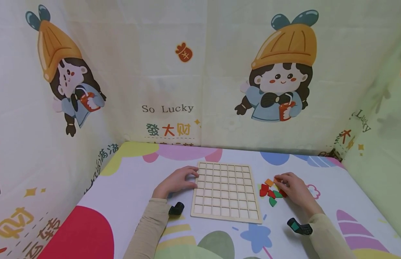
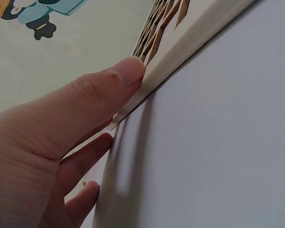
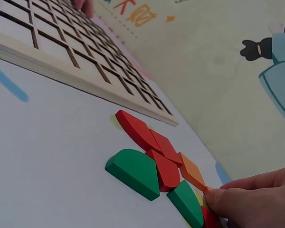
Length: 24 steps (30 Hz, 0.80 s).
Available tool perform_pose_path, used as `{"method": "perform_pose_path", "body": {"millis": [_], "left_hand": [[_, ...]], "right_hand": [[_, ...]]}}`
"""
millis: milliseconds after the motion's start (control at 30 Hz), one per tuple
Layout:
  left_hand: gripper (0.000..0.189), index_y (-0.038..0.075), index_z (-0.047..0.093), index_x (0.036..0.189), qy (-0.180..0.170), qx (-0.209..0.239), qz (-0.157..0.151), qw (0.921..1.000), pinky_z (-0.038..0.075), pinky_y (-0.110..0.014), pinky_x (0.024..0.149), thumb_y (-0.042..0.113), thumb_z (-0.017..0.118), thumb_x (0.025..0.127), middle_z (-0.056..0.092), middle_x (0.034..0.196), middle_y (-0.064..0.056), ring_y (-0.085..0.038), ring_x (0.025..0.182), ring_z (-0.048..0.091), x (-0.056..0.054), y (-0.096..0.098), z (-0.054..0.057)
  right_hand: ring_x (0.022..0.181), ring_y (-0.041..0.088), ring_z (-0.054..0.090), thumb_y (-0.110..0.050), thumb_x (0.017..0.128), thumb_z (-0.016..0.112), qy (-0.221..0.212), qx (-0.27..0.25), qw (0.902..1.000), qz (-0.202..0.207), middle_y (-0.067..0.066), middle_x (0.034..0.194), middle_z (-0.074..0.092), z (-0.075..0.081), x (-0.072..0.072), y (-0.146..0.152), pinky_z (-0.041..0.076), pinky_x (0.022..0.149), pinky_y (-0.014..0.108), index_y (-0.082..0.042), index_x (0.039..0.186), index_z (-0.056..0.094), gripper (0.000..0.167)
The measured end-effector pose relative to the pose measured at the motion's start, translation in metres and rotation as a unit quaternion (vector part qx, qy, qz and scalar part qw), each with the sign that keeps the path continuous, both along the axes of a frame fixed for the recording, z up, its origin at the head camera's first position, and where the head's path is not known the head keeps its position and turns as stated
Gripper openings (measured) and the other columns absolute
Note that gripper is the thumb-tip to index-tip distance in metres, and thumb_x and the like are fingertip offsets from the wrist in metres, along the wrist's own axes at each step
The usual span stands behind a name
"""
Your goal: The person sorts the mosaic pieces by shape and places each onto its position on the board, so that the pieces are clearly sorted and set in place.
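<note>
The right hand has its grip pinched on a small orange block, thumb against forefinger, back of the hand upward. That block is over or on the bench at the far side of a loose cluster; the fingers hide most of it, so which way it points cannot be told. Just beside it lies a flat orange four-sided block, its long axis slanting from upper left to lower right in the right wrist view. Next to these are red blocks, some with a curved side, and green blocks with one rounded edge; the nearest green one's straight side slopes likewise.

Left of the cluster, a pale wooden board with a square grid lies flat, its side edges running away from the person and its near right corner closest. No longer axis can be judged. The left hand grasps nothing: its thumb and fingers are spread apart, tips resting along the board's left edge.

Both forearms, in beige sleeves, angle forward and inward; black devices sit at the wrists.
</note>
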<state>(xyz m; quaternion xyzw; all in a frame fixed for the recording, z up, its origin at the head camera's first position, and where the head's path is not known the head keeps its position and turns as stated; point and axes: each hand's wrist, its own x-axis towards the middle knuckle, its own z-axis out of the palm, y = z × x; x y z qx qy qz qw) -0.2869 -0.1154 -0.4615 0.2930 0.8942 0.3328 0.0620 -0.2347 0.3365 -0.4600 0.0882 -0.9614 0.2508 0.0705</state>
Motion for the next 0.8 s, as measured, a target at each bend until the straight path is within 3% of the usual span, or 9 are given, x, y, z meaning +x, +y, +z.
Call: {"method": "perform_pose_path", "body": {"millis": [500,667,800], "left_hand": [[0.032,0.010,0.069,0.111,0.008,0.001,-0.003,1.0000,0.036,-0.041,0.111,0.023,0.078,0.084,0.053,0.141,-0.004,-0.023,0.134,0.044,-0.001,0.000,-0.001],[0.032,0.010,0.069,0.112,0.004,0.004,-0.003,1.0000,0.036,-0.040,0.111,0.023,0.078,0.084,0.053,0.141,-0.004,-0.023,0.134,0.044,0.000,0.000,0.000],[0.032,0.010,0.069,0.112,0.003,0.004,-0.001,1.0000,0.035,-0.039,0.111,0.023,0.078,0.084,0.053,0.141,-0.003,-0.022,0.135,0.043,0.000,0.000,0.000]], "right_hand": [[0.097,0.033,0.058,-0.014,0.091,0.070,0.014,-0.006,0.9999,-0.006,0.018,0.109,0.058,0.000,-0.003,-0.002,0.056,0.077,0.039,0.001,0.123,0.065,0.035],[0.099,0.034,0.057,-0.014,0.092,0.069,0.010,-0.013,0.9998,-0.008,0.018,0.111,0.057,0.005,-0.005,-0.006,0.056,0.075,0.033,0.001,0.125,0.063,0.037],[0.101,0.035,0.057,-0.016,0.091,0.069,0.013,-0.016,0.9998,-0.003,0.020,0.112,0.057,0.011,-0.004,-0.012,0.057,0.074,0.035,0.002,0.125,0.063,0.039]]}}
